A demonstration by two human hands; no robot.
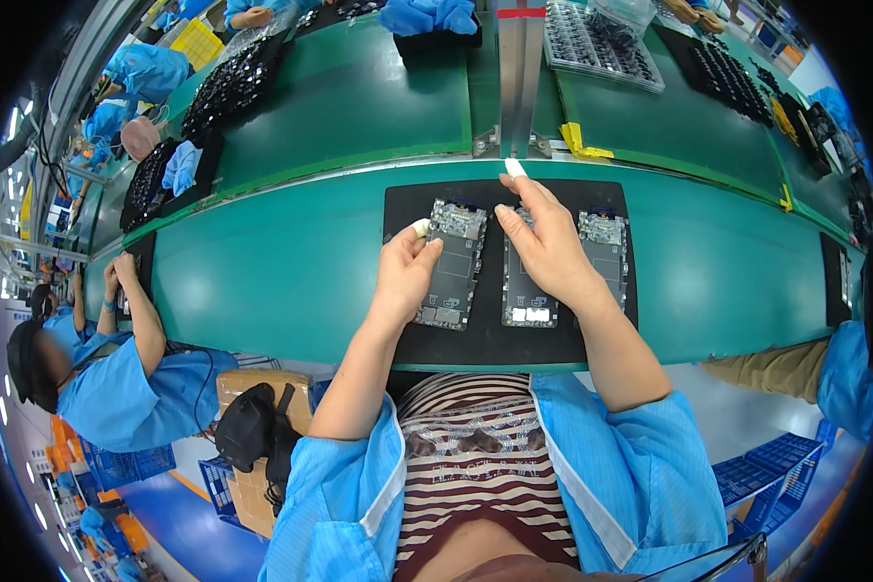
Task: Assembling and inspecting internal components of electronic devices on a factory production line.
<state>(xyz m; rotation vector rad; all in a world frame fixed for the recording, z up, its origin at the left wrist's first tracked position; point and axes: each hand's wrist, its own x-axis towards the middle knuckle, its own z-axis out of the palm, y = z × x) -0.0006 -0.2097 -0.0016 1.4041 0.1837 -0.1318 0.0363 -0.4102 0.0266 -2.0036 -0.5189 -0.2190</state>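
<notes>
where the black mat [436,347] lies on our green table [262,291], our left hand [404,272] grips the left circuit board [457,258] by its edge; beyond, our right hand [550,244] spreads open over the middle board [529,303]; we judge both light, stiff, fragile, best held by rims.

Forearms [619,339] angle inward, the left hand [404,270] curled in a pinch, the right hand [555,246] with fingers [541,198] extended.

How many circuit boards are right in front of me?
3: the left board at your left hand, the middle board partly hidden by your right hand, the right board partly covered by your right arm.
</notes>
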